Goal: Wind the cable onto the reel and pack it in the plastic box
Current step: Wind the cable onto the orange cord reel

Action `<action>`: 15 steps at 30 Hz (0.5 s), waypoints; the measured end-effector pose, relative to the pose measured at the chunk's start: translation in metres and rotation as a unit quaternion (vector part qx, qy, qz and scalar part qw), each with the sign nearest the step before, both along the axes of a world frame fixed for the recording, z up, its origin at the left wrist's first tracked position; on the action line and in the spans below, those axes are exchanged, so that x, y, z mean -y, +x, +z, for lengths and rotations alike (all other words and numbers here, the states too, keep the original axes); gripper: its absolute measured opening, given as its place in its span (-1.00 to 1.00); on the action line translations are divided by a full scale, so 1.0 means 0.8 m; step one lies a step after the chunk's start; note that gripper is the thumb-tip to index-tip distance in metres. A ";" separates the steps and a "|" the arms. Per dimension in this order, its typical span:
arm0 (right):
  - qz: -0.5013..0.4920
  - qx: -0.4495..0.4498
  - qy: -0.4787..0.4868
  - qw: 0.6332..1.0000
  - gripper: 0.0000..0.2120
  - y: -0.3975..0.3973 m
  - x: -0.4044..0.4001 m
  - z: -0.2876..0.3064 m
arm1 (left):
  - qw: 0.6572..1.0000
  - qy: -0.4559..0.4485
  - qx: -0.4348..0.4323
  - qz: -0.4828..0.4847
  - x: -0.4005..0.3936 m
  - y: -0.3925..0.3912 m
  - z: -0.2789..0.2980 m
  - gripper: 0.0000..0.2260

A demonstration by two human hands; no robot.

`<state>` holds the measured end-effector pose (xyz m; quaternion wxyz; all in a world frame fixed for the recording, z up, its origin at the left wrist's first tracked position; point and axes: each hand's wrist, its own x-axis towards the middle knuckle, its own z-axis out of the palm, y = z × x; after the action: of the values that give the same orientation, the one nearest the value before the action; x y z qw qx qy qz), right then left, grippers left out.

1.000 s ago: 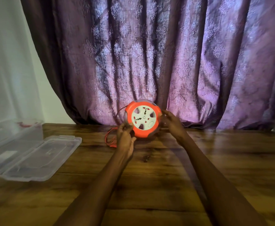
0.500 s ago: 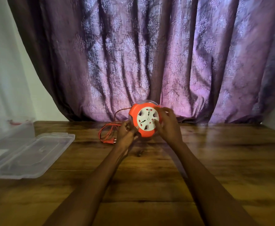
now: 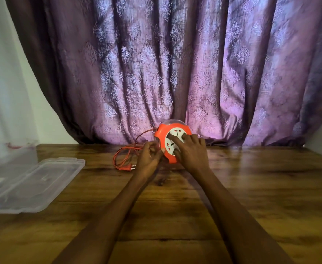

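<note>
On the table (image 3: 251, 187), reel (image 3: 161, 134) between left hand (image 3: 148, 161), right hand (image 3: 191, 152)

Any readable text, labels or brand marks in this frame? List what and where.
None readable.
Extension reel: dark and red marks on the white socket face, too small and blurred to read.
Plastic box: a pale patch that may be a label, no legible text.
Box lid, orange cable and plug: no markings visible.

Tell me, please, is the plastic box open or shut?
Open: its lid lies flat on the table, beside the plastic box.
</note>
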<state>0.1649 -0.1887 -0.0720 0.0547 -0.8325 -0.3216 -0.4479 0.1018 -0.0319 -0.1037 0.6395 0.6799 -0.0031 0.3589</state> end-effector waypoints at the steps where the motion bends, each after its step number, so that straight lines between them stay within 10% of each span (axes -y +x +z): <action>1: 0.004 0.003 0.004 1.000 -0.43 0.001 0.001 0.000 | 1.000 -0.001 0.001 0.008 -0.003 0.000 0.002 -0.77; 9: 0.021 0.025 0.027 0.999 -0.47 0.005 0.000 -0.001 | 0.999 -0.049 -0.008 -0.010 -0.005 -0.004 0.011 -0.81; 12: -0.005 -0.097 0.146 0.984 -0.43 -0.003 -0.008 0.005 | 1.000 -0.023 -0.003 0.001 0.007 -0.005 0.006 -0.77; 15: 0.040 -0.403 0.398 0.823 -0.39 -0.019 -0.025 0.019 | 0.999 0.041 -0.005 0.034 0.017 -0.003 -0.001 -0.73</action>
<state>0.1500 -0.1686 -0.0565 0.5242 -0.8308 -0.0978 -0.1594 0.0997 -0.0456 -0.1045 0.5983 0.7069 0.0086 0.3772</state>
